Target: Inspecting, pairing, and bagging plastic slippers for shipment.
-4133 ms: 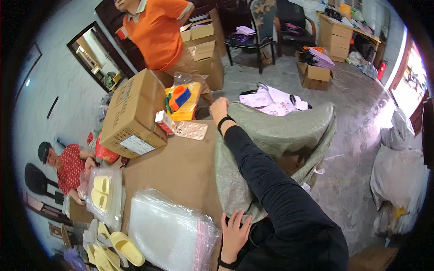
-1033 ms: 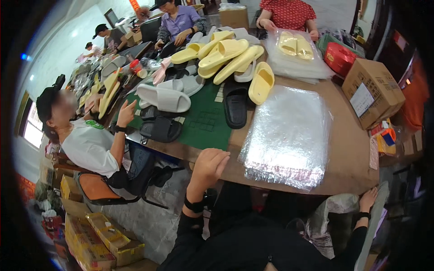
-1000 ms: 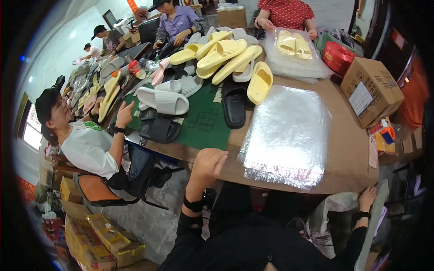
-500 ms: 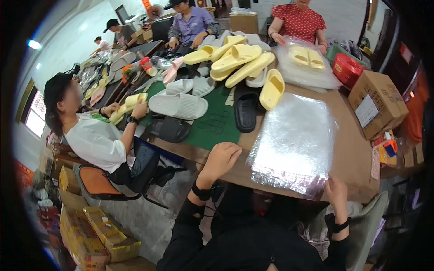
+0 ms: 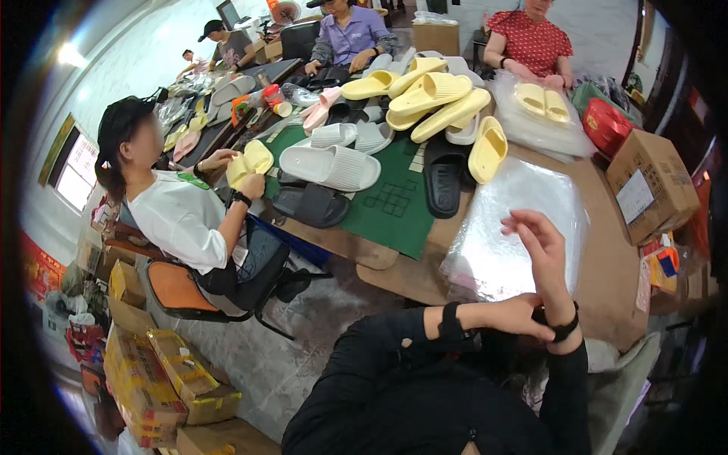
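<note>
My left hand (image 5: 517, 317) reaches across and closes round my right wrist at its black wristband (image 5: 566, 327); some of its fingers are hidden. My right hand (image 5: 542, 246) is raised with nothing in it, its fingers loosely bent and apart. Behind and below it lies a stack of clear plastic bags (image 5: 523, 201) on the brown table (image 5: 610, 280). Just beyond the bags are a yellow slipper (image 5: 487, 150) and a black slipper (image 5: 444, 180). A second black wristband (image 5: 450, 321) sits on my left wrist.
Yellow, white and grey slippers are heaped beyond a green cutting mat (image 5: 390, 208). A cardboard box (image 5: 654, 186) stands at the table's right. A co-worker in white (image 5: 178, 216) holds yellow slippers at left; another in red (image 5: 529, 42) sits across, beside bagged yellow slippers.
My left hand has moved right from the table edge onto my right wrist. My right hand has risen from the bags' near corner. The whole view has shifted slightly.
</note>
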A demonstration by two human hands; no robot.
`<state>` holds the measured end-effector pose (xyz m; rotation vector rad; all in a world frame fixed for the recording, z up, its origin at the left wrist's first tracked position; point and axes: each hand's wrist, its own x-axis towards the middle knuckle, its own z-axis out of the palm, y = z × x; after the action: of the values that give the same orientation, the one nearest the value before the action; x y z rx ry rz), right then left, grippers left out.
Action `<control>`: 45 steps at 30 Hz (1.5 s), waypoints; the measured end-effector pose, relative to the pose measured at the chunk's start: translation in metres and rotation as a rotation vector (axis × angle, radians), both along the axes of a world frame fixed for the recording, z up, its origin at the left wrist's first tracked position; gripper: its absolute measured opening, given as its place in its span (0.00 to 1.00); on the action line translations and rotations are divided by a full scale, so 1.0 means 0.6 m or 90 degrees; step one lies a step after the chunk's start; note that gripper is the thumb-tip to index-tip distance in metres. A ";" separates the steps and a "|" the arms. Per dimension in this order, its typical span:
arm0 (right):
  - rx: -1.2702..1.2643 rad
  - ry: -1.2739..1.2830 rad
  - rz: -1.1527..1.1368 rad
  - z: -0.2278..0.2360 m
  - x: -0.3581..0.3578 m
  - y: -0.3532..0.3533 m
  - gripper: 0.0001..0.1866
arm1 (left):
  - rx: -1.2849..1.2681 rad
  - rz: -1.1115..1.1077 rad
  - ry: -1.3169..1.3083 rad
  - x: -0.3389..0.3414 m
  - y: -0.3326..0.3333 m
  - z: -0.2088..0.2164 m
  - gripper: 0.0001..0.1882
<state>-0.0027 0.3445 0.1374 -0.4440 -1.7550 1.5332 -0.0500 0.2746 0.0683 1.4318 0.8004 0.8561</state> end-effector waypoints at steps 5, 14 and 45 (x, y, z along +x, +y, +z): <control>0.229 -0.073 -0.136 -0.024 -0.033 0.045 0.12 | -0.256 0.047 -0.093 0.007 0.018 0.013 0.37; 0.742 -0.118 -0.176 -0.065 -0.033 0.054 0.18 | -0.148 0.010 -0.033 0.002 0.029 -0.021 0.33; 0.569 -0.559 -0.329 -0.330 0.114 -0.025 0.32 | -0.148 0.852 0.785 -0.473 0.303 -0.102 0.42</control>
<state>0.0658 0.3297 -0.0608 -1.0660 -2.4575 0.0636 -0.3337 0.4564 0.0069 0.9627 2.8556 0.6432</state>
